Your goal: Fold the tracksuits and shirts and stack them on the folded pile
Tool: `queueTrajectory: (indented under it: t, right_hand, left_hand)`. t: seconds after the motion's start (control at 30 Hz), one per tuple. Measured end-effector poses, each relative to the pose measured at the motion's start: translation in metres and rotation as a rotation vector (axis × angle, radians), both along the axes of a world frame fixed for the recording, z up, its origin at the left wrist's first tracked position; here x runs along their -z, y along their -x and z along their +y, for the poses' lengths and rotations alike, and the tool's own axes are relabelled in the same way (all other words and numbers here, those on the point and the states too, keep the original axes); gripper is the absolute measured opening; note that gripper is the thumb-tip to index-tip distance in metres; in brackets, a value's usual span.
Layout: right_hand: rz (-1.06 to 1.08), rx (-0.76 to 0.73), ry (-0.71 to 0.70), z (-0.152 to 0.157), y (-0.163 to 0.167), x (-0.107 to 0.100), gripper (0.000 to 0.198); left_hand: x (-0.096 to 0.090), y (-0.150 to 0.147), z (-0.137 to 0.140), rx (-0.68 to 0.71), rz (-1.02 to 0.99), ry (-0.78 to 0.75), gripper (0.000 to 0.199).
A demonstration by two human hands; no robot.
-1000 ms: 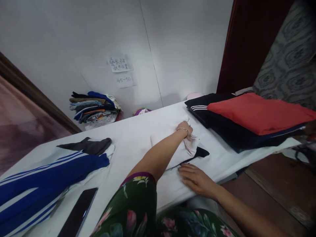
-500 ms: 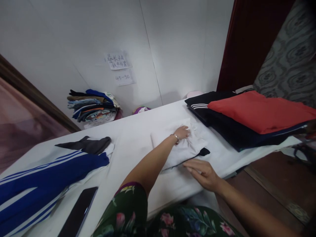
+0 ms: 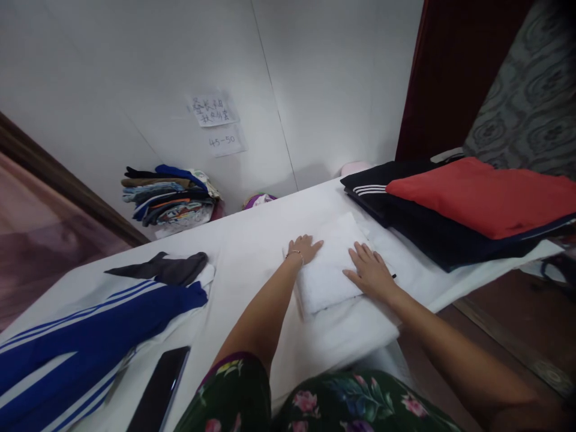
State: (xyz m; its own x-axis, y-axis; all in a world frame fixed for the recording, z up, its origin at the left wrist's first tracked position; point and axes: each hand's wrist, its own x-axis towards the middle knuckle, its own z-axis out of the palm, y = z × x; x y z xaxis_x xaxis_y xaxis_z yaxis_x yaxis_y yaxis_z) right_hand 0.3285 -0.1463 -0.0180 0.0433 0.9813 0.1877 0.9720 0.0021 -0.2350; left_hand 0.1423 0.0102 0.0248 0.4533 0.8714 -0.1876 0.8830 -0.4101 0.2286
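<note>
"What takes up the most room?"

"A pale wall (image 3: pixel 342 78) at the back, and before it a long bench (image 3: pixel 245 258) with a white cover."

"And the big clothes on it?"

"At the right end there's a pile of dark clothes (image 3: pixel 418 234), white stripes showing at one corner, with a red garment (image 3: pixel 486 201) lying on top. At the left end a blue garment (image 3: pixel 148 318) with white bands stretches toward the middle."

"Anything behind the bench?"

"A stack of clothes (image 3: pixel 173 192), mixed colours, beyond the far edge on the left."

"Where's the white folded cloth (image 3: pixel 333 270)?"

"Flat on the bench, in front of the person, left of the dark pile and apart from it. A smaller dark grey garment (image 3: pixel 182 268) lies just beyond the blue one."

"Smaller things?"

"Two paper sheets (image 3: pixel 218 126) with handwriting on the wall; the lower reads 45-50. A phone (image 3: pixel 159 384) lies near the blue garment, on the person's side."

"And the hands?"

"Both palm down, fingers spread, gripping nothing. The left hand (image 3: pixel 305 247) rests at the cloth's left edge, the right hand (image 3: pixel 371 271) on its right side."

"Smallest of all?"

"A thin bracelet (image 3: pixel 296 254) on the left wrist."
</note>
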Motion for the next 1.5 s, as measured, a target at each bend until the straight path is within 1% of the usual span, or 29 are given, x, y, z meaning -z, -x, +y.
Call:
queueTrajectory:
  t: [0.1, 0.17, 0.23, 0.3, 0.37, 0.43, 0.5, 0.57, 0.63, 0.7, 0.8, 1.03, 1.23, 1.37, 1.43, 1.5]
  right_hand:
    - [-0.012, 0.005, 0.047, -0.003, 0.0, -0.001, 0.067]
    - [-0.012, -0.004, 0.097, -0.001, 0.0, -0.009, 0.068]
    - [-0.023, -0.027, 0.093, 0.006, 0.001, -0.023, 0.066]
    - [-0.032, -0.057, 0.022, 0.021, 0.005, -0.039, 0.063]
    - [-0.024, -0.085, -0.045, 0.044, 0.011, -0.054, 0.062]
    - [-0.009, -0.112, -0.048, 0.07, 0.015, -0.061, 0.063]
    - [0.0, -0.113, 0.014, 0.094, 0.013, -0.059, 0.063]
    - [0.023, -0.088, 0.126, 0.111, 0.007, -0.048, 0.062]
    - [0.054, -0.06, 0.22, 0.12, -0.001, -0.034, 0.061]
    - [0.075, -0.052, 0.253, 0.124, -0.009, -0.022, 0.062]
    - [0.071, -0.058, 0.256, 0.127, -0.014, -0.014, 0.065]
    - [0.071, -0.077, 0.293, 0.127, -0.018, -0.016, 0.068]
    - [0.113, -0.046, 0.235, 0.117, -0.025, -0.01, 0.07]
    - [0.157, -0.052, 0.267, 0.116, -0.023, -0.014, 0.07]
    - [0.169, -0.058, 0.278, 0.114, -0.021, -0.02, 0.069]
    - [0.166, -0.049, 0.273, 0.108, -0.018, -0.028, 0.067]
  left_hand:
    - [0.005, -0.003, 0.0, 0.011, 0.017, -0.017, 0.068]
    - [0.003, -0.004, -0.002, -0.011, -0.009, -0.05, 0.068]
    - [-0.004, -0.004, -0.006, -0.041, -0.061, -0.116, 0.066]
    - [-0.013, -0.003, -0.012, -0.068, -0.123, -0.193, 0.062]
    - [-0.022, -0.002, -0.021, -0.07, -0.165, -0.249, 0.06]
    - [-0.027, 0.0, -0.033, -0.047, -0.159, -0.273, 0.062]
    - [-0.024, 0.003, -0.046, -0.004, -0.105, -0.245, 0.067]
    - [-0.013, 0.005, -0.057, 0.037, -0.048, -0.206, 0.07]
    - [0.0, 0.006, -0.065, 0.055, -0.014, -0.211, 0.071]
    - [0.011, 0.004, -0.068, 0.054, 0.01, -0.25, 0.071]
    - [0.016, -0.002, -0.069, 0.052, 0.06, -0.25, 0.072]
    - [0.011, -0.006, -0.07, 0.055, 0.1, -0.223, 0.073]
    - [0.013, -0.005, -0.071, 0.05, 0.028, -0.22, 0.07]
    - [0.01, -0.001, -0.068, 0.049, -0.076, -0.207, 0.068]
    - [0.008, 0.006, -0.067, 0.048, -0.176, -0.221, 0.063]
    - [0.006, 0.014, -0.068, 0.014, -0.293, -0.254, 0.056]
